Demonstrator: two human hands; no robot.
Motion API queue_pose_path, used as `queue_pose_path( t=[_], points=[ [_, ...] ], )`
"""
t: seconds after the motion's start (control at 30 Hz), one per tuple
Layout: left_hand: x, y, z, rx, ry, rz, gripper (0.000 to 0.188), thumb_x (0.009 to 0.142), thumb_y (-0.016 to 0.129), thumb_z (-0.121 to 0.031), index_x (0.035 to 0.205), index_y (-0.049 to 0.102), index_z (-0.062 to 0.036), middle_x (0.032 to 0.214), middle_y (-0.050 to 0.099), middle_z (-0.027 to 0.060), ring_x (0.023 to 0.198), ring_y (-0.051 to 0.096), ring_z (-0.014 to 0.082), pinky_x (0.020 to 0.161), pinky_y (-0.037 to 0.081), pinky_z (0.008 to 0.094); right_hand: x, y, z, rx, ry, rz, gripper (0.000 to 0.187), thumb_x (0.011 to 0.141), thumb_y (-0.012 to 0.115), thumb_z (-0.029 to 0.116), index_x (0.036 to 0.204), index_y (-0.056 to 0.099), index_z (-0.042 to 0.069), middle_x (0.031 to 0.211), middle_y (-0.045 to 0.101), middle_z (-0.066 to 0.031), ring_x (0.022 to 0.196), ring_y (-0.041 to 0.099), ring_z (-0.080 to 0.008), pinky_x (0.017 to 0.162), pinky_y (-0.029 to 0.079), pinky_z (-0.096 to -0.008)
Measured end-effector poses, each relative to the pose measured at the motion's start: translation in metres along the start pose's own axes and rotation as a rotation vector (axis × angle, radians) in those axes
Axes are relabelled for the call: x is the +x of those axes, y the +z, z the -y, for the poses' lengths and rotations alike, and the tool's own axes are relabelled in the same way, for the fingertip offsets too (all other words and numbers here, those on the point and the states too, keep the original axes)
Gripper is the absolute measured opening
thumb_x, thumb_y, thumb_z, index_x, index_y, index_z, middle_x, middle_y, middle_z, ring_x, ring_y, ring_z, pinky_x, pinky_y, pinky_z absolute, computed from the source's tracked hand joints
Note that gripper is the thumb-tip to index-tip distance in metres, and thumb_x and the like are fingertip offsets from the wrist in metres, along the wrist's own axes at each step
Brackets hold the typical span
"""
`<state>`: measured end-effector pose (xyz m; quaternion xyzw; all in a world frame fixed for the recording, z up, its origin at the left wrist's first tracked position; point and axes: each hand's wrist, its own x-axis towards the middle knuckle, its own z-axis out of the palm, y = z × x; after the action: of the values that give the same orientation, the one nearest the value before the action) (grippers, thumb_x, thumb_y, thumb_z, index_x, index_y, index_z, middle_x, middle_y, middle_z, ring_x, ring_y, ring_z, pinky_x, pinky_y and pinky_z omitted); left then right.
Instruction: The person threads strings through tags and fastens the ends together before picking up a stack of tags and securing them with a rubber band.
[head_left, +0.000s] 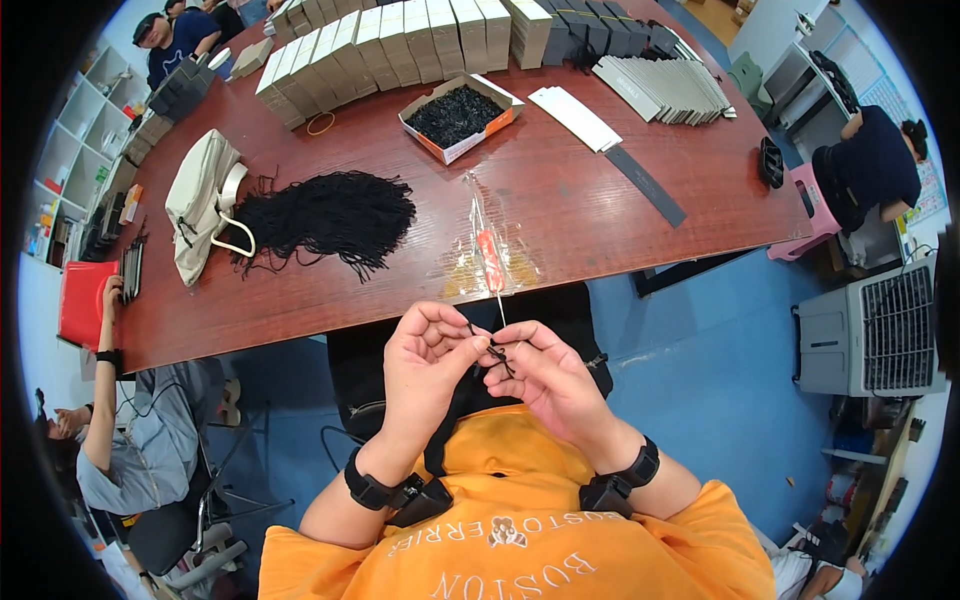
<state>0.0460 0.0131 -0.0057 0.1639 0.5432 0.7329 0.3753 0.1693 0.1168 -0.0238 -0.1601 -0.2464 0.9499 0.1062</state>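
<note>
Just beyond the table's near edge, my left hand (425, 365) pinches a thin black cord (503, 362) between thumb and forefinger. Close beside it, my right hand (550, 380) grips the same cord, which loops between the fingertips. A slim tool with a red handle (489, 258) is fixed to the tabletop under clear tape, its thin metal shaft (502, 308) reaching over the edge to my fingers. Whether the cord is looped on the shaft's tip is hidden by the fingers. Left of the tool lies a big bundle of black cords (330, 215).
On the reddish-brown table (290, 310) stand an open box of small black pieces (458, 118), a cream drawstring bag (203, 200), white card strips (575, 118), a dark strip (645, 185) and rows of stacked boxes (390, 45). Another person (150, 430) sits at the left; an air cooler (870, 330) stands right.
</note>
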Motion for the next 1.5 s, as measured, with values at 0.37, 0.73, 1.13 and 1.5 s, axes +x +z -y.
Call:
queue_pose_path(
  t=[0.37,0.73,1.13,1.5],
  points=[
    [0.006,-0.007,-0.006,-0.392,-0.09,-0.045,0.03,0.082,0.062,0.002,0.107,0.046,-0.0031,0.089,0.063,0.0094,0.082,0.063,0.0152,0.077,0.052,0.0253,0.002,0.002,0.002,-0.461,0.106,0.014,0.01,0.089,0.059,0.008,0.092,0.055,0.0,0.079,0.063,-0.0071,0.066,0.06,-0.011,0.06,0.05,-0.0237],
    [0.005,-0.02,-0.001,-0.493,-0.28,0.182,0.018,0.083,0.06,0.002,0.101,0.056,-0.0012,0.087,0.063,0.0099,0.076,0.062,0.0148,0.066,0.05,0.0247,0.001,-0.001,0.025,-0.893,0.269,0.157,0.017,0.088,0.06,0.01,0.104,0.058,0.002,0.083,0.067,-0.0061,0.07,0.063,-0.0095,0.066,0.051,-0.0231],
    [0.002,-0.021,0.009,-0.131,-0.464,0.364,0.005,0.082,0.061,0.004,0.084,0.059,-0.0007,0.088,0.066,0.0115,0.069,0.061,0.0082,0.063,0.048,0.0177,0.169,-0.011,0.207,-2.135,-0.329,-0.779,0.028,0.073,0.072,0.03,0.09,0.066,0.008,0.094,0.067,-0.012,0.086,0.064,-0.0288,0.075,0.05,-0.0395],
    [0.015,-0.036,0.01,-0.104,-0.602,0.392,0.003,0.084,0.062,-0.002,0.086,0.06,-0.0008,0.089,0.066,0.0069,0.081,0.063,0.0094,0.074,0.05,0.0194,0.174,-0.039,0.235,-1.748,-0.395,-0.706,0.03,0.064,0.079,0.018,0.083,0.063,0.003,0.076,0.065,-0.0109,0.069,0.063,-0.0214,0.065,0.049,-0.032]
  ],
)
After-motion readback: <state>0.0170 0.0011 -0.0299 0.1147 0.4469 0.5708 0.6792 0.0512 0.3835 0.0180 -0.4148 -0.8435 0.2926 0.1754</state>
